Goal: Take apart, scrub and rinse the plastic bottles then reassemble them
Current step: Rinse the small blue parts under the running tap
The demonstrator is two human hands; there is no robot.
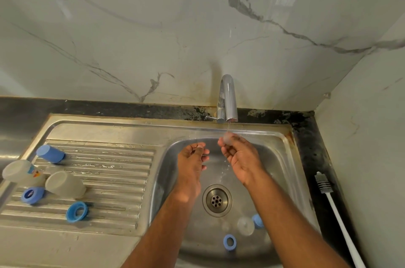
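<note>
My right hand [237,154] pinches a small clear silicone teat [228,138] under the thin stream from the tap [228,101]. My left hand [192,161] hovers beside it over the sink basin [282,158], fingers loosely curled, holding nothing that I can see. On the draining board lie two clear bottle bodies [18,172] [65,184], a blue cap [50,154] and two blue rings [32,195] [77,212]. In the basin's near end lie a blue ring [229,242], a clear dome cover [246,226] and another blue part [257,221].
A white-handled bottle brush [335,208] lies on the dark counter to the right of the sink. The drain [217,200] sits in the basin's middle. A marble wall stands behind and to the right.
</note>
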